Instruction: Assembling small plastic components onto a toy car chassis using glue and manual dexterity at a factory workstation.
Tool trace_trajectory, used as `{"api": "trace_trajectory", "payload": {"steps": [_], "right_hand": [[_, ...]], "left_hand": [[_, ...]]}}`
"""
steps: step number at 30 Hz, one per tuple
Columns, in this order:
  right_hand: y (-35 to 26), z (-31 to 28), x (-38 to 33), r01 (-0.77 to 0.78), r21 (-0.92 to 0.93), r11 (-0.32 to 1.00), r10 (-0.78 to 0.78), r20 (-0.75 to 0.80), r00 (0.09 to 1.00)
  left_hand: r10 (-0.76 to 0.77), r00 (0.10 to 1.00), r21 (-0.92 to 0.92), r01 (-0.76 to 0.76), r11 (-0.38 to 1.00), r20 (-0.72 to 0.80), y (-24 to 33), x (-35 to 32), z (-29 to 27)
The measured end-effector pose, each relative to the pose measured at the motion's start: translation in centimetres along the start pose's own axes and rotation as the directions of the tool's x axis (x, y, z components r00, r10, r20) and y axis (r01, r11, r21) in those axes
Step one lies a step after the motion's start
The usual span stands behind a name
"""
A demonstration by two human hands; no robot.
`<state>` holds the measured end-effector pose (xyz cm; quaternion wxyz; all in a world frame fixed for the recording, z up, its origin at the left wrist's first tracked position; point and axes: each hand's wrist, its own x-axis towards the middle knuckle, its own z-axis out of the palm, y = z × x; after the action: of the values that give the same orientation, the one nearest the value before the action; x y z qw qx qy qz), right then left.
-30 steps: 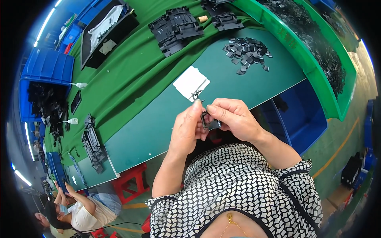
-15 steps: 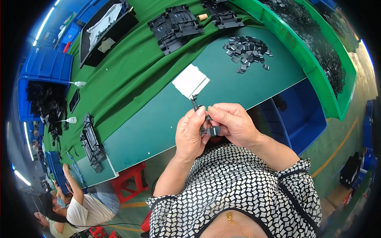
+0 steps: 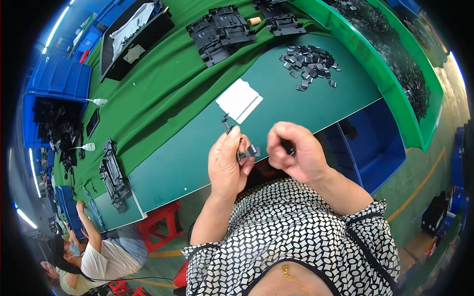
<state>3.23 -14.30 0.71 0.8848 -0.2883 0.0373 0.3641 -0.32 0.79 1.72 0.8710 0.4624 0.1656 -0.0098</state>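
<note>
Wearing a black-and-white blouse (image 3: 296, 222) and a gold chain (image 3: 285, 269). Pinching a black part (image 3: 227, 126) between thumb and fingers with the left hand (image 3: 223, 167), up over the front edge of the counter (image 3: 182, 163), with a slim end poking out past the thumb. At the lower end of the part, near the fingertips, a dark tab (image 3: 254, 151) with pale marks; can't tell whether joined on or just gripped along with it. Curling the right hand (image 3: 302, 155) into a loose fist, near the part but apart from it, with fingers bent around a dark piece (image 3: 288, 146), too blurred to make out.

Just past the part on the counter, a white card (image 3: 239, 101). Under the counter to the right, a blue bin (image 3: 382, 148). Farther along the top, a loose pile (image 3: 308, 64) of small black tabs, then a green bin (image 3: 395, 106) full of more dark bits. Across a rumpled green cloth (image 3: 163, 93), black frames (image 3: 217, 37) in 2 groups, with a tan roll (image 3: 254, 21) between, and 1 more frame (image 3: 113, 175) off to the left. Farthest left, beside a red stool (image 3: 163, 222), a co-worker (image 3: 108, 256) in a pale top, with an arm raised.
</note>
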Motion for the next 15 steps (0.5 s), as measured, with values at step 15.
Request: {"api": "trace_trajectory", "payload": {"steps": [15], "right_hand": [[0.5, 0.3, 0.6, -0.005, -0.414, 0.910, 0.027, 0.048, 0.998]], "left_hand": [[-0.006, 0.998, 0.240, -0.010, 0.971, 0.066, 0.1, -0.1, -0.8]]}}
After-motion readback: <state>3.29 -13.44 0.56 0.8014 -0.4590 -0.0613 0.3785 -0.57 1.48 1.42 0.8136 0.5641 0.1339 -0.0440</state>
